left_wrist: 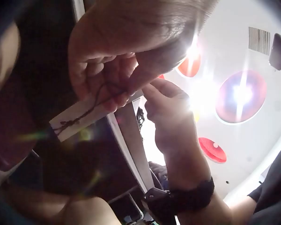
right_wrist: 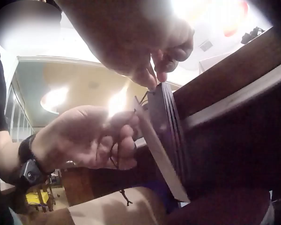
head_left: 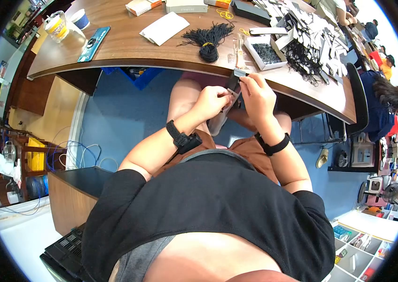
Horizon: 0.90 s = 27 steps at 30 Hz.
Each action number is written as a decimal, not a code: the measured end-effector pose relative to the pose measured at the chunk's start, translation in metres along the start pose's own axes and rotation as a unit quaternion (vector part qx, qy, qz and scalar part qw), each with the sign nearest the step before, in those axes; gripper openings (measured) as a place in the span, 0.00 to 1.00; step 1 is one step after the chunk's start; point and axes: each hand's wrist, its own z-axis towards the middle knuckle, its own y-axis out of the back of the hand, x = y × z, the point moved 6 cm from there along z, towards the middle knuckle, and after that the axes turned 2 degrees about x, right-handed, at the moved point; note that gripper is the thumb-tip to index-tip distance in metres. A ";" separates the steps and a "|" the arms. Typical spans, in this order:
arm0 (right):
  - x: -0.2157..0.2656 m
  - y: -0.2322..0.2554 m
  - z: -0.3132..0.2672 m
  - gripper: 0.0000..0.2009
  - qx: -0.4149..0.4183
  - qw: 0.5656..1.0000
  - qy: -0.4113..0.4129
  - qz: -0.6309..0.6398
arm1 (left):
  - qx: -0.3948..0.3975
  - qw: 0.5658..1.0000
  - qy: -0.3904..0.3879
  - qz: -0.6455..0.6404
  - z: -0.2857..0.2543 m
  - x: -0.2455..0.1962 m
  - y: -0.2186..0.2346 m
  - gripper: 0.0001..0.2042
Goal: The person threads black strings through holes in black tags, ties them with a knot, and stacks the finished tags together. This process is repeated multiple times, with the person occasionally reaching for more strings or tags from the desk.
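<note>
Both hands meet just past the table's front edge, above the person's lap. My left hand [head_left: 215, 99] pinches a thin black string [left_wrist: 99, 96], which loops from the fingers along a narrow white tag [left_wrist: 77, 121]. In the right wrist view, a white tag [right_wrist: 163, 157] slants down beside the left fingertips. My right hand [head_left: 258, 96] pinches the top end of a small stack of dark, narrow tags [right_wrist: 166, 110], held upright next to the white one. Fingers partly hide the upper ends of the tags and string.
On the table [head_left: 128, 49] lie a tied bundle of black strings [head_left: 208, 44], a white box of dark bits [head_left: 265, 54] and a large heap of tags with strings [head_left: 309, 40]. A white packet [head_left: 164, 28] and cups [head_left: 80, 19] stand farther left. A blue bin [head_left: 137, 80] sits underneath.
</note>
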 end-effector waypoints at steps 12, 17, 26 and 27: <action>0.003 0.000 -0.001 0.04 0.024 0.999 -0.040 0.007 | 0.011 1.000 0.013 -0.006 -0.001 -0.003 -0.002 0.07; -0.035 -0.028 -0.014 0.04 0.126 0.928 -0.277 0.217 | 0.036 0.999 0.025 0.029 0.002 0.009 -0.003 0.07; -0.009 -0.019 -0.031 0.03 0.141 0.958 -0.191 0.164 | 0.032 0.999 0.011 0.008 -0.001 0.010 0.001 0.08; -0.012 -0.022 -0.036 0.03 0.149 0.942 -0.216 0.210 | 0.041 0.999 0.019 0.011 -0.002 0.010 0.000 0.08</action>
